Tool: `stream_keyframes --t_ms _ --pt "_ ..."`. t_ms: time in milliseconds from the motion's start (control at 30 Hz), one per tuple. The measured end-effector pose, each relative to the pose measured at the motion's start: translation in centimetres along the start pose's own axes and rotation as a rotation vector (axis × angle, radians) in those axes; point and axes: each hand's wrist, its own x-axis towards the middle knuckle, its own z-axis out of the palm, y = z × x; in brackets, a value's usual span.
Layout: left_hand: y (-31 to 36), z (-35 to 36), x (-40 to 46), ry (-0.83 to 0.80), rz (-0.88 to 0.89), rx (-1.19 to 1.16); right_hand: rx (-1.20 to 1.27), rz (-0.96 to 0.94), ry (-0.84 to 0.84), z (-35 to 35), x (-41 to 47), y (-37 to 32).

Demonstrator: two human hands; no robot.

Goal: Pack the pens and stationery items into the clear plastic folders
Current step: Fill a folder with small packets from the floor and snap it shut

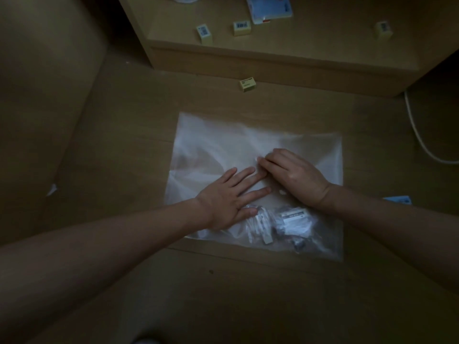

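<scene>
Head view: left grip (227,197) flat, right grip (293,173) pinching clear folder (211,150); yellow box (247,84) beyond.

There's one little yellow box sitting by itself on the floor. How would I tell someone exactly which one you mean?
Start at the low wooden shelf at the top of the view, then drop to the floor just in front of its lower edge. The small yellow box lies there alone, beyond the clear folder. The three other yellow boxes all sit up on the shelf; this is the only one on the floor.
</scene>
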Motion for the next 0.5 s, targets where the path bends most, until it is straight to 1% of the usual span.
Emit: stream_keyframes --t_ms 167,300,500 --pt "0.01 0.0 0.07 -0.001 -0.001 -0.009 0.032 -0.002 0.008 0.0 0.4 -0.25" --pt "-0.03 -0.17 0.08 -0.082 -0.009 -0.037 0.016 -0.006 -0.005 0.12 0.22 -0.03" --pt "-0.02 -0.28 0.1 -0.076 0.0 -0.043 0.003 -0.015 -0.021 0.42 0.06 0.33"
